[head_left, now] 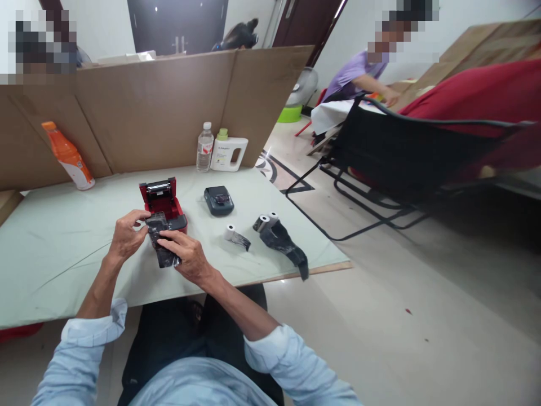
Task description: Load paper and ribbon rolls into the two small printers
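Observation:
A small red printer (163, 202) with its lid open stands on the pale table (54, 248). In front of it both my hands hold a dark plastic wrapper (163, 243) with something pale inside, probably a paper roll. My left hand (125, 232) pinches the wrapper's upper left end. My right hand (189, 256) is closed over its lower right part. Both hands hover just above the table, right next to the printer's front edge.
A dark blue-grey printer (218, 200) lies to the right, then a white paper roll (230, 232) and two wrapped rolls (279, 235) near the table's right edge. An orange bottle (70, 157), a water bottle (205, 146) and a white jug (229, 152) stand against a cardboard wall. Black chair (380, 163) at right; another person beyond.

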